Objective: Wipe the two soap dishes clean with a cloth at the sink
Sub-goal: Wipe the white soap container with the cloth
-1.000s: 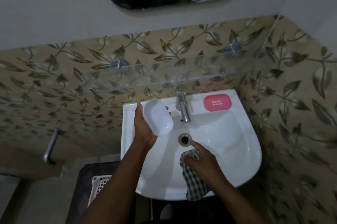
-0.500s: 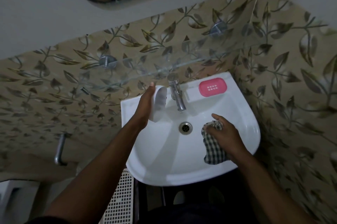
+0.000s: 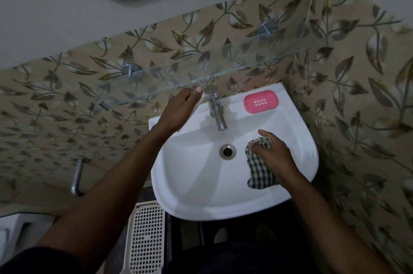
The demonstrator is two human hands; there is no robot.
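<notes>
My left hand [image 3: 178,110] covers the white soap dish [image 3: 194,109] at the sink's back left ledge, just left of the tap [image 3: 216,110]; only a thin edge of the dish shows past my fingers. A pink soap dish [image 3: 261,101] lies flat on the back right ledge. My right hand [image 3: 273,154] is closed on a dark-and-white checked cloth [image 3: 259,171] inside the right half of the white basin [image 3: 196,189], right of the drain [image 3: 227,151].
A glass shelf [image 3: 223,72] on metal pegs juts out above the tap. A mirror hangs higher on the wall. Below the sink stand a white lattice basket [image 3: 145,238] and a dark stool. A metal pipe [image 3: 77,175] sticks out at left.
My left hand carried the white dish from above the basin back to the left ledge and turned it down. My right hand slid the cloth from beside the drain toward the basin's right side.
</notes>
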